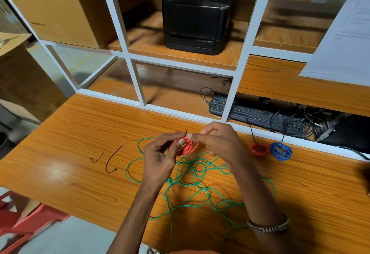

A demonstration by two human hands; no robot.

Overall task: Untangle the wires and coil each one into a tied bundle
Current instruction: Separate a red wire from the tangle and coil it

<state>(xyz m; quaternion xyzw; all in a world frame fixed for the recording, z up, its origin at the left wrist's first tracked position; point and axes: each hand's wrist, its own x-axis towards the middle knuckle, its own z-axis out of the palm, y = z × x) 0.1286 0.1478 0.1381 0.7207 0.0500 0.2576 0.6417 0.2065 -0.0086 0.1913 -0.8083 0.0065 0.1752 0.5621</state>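
A coil of red wire [185, 147] is held above the wooden desk between both hands. My left hand [160, 153] pinches the coil's left side, with a thin black tie [186, 132] sticking up at the fingertips. My right hand [218, 141] pinches the coil's right side and the tie. Beneath the hands a long green wire [200, 185] lies loose and tangled on the desk. To the right sit a tied red bundle [259, 149] and a tied blue bundle [281, 151], each with a black tie standing up.
Two loose black ties [114, 159] lie on the desk [80, 143] to the left. A white-framed shelf holds a black printer [197, 17], a cardboard box [58, 7] and a keyboard [256, 113] with cables. A red chair [30, 219] stands at lower left.
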